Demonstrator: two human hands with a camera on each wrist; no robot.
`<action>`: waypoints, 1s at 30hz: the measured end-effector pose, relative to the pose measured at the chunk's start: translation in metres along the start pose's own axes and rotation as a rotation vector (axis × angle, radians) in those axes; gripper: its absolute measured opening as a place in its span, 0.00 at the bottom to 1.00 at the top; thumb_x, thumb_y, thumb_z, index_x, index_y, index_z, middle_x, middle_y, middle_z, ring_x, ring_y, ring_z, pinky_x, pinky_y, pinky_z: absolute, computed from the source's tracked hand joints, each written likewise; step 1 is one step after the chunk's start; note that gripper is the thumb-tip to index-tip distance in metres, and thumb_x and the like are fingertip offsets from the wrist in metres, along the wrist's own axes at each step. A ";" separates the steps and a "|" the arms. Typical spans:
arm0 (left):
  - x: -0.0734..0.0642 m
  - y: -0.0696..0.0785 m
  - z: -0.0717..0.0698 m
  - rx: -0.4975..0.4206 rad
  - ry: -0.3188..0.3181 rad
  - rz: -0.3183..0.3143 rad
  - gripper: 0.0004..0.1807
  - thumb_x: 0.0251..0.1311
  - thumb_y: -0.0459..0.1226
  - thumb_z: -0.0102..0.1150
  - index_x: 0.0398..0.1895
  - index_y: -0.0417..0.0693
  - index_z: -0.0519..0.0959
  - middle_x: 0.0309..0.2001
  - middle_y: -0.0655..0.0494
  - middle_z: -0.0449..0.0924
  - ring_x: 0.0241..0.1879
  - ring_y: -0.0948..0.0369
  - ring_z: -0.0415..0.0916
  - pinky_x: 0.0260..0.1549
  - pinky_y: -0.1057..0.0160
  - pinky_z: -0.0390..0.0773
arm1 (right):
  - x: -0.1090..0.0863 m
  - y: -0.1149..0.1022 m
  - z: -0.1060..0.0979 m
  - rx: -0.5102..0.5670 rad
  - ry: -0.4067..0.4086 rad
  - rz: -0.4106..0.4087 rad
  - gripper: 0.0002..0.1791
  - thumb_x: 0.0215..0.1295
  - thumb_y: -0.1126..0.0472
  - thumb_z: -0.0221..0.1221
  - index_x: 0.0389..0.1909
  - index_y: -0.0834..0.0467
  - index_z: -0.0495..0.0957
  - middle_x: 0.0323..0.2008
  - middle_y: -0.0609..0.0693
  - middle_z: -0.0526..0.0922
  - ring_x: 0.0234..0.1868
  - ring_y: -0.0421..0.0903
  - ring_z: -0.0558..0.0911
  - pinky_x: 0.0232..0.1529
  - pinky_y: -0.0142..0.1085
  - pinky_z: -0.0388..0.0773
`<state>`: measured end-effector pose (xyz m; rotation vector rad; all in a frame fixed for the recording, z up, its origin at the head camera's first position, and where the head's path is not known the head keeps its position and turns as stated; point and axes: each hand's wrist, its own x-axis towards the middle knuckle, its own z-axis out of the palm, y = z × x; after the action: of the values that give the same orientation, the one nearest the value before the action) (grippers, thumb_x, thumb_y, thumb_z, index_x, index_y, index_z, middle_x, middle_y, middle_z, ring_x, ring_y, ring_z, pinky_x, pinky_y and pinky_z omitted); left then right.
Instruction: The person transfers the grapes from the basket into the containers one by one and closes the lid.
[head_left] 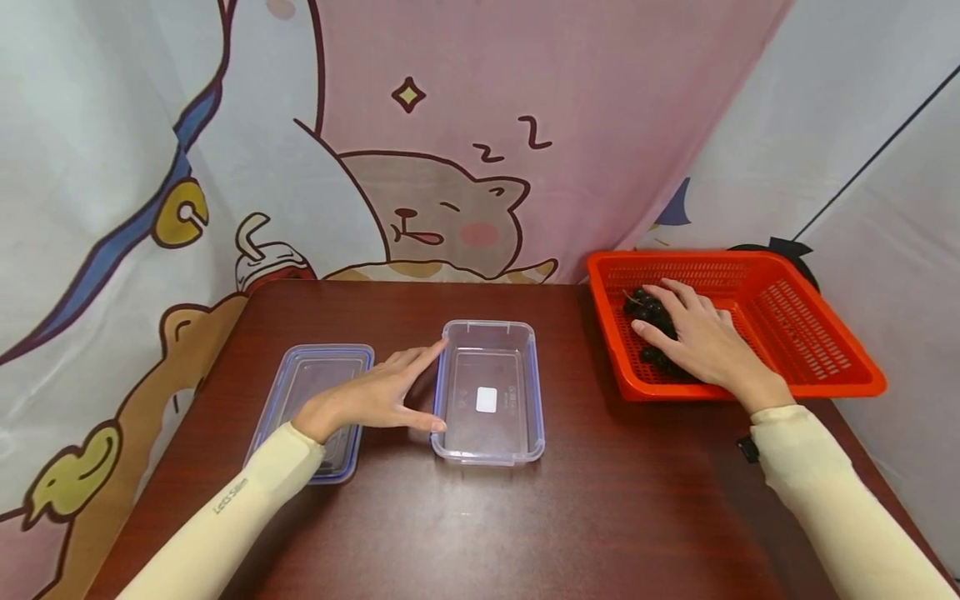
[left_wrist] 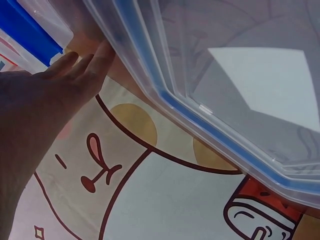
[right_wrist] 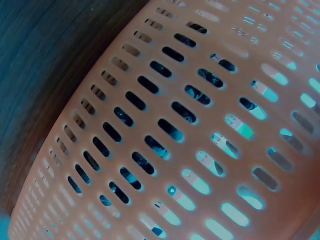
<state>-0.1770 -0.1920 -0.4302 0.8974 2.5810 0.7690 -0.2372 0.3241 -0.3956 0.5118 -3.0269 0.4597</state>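
Note:
In the head view a clear plastic container point(head_left: 491, 429) with a blue-tinted rim stands at the middle of the table, without a lid. My left hand point(head_left: 375, 392) is at its left side, thumb and forefinger spread and reaching the rim. Under that forearm lies a clear lid with a blue seal point(head_left: 318, 364). My right hand point(head_left: 701, 337) is inside the red plastic basket point(head_left: 806, 333), fingers lying loosely over a bunch of dark grapes point(head_left: 648, 310). Part of the bunch is hidden by that hand. In the right wrist view the slotted basket wall point(right_wrist: 150, 120) blocks the hand.
The dark brown table point(head_left: 600, 500) carries these things. A printed cartoon curtain point(head_left: 450, 208) hangs behind and beside it. The basket sits at the back right, its right end reaching the table's edge. Some dark object point(head_left: 791, 250) shows behind the basket.

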 end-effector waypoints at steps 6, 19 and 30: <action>0.001 0.001 0.000 0.008 -0.001 -0.002 0.70 0.59 0.68 0.74 0.92 0.57 0.40 0.86 0.40 0.50 0.83 0.39 0.50 0.73 0.28 0.59 | 0.003 0.004 0.001 0.004 -0.018 0.012 0.47 0.80 0.31 0.54 0.88 0.51 0.56 0.85 0.65 0.51 0.78 0.76 0.57 0.64 0.82 0.53; 0.000 0.002 0.000 0.003 0.007 -0.015 0.70 0.59 0.68 0.75 0.92 0.57 0.41 0.86 0.39 0.49 0.83 0.40 0.49 0.72 0.27 0.60 | 0.012 0.010 0.003 0.000 -0.032 0.026 0.49 0.79 0.29 0.53 0.88 0.53 0.55 0.85 0.65 0.52 0.78 0.78 0.55 0.66 0.81 0.50; -0.001 -0.001 0.002 -0.004 0.013 -0.009 0.70 0.59 0.67 0.75 0.92 0.57 0.41 0.86 0.39 0.50 0.82 0.39 0.50 0.71 0.26 0.60 | 0.017 0.020 0.006 -0.012 -0.081 0.064 0.53 0.77 0.26 0.54 0.89 0.56 0.52 0.84 0.69 0.50 0.76 0.81 0.55 0.68 0.81 0.48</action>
<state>-0.1762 -0.1924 -0.4322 0.8826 2.5917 0.7798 -0.2599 0.3348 -0.4050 0.4448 -3.1297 0.4346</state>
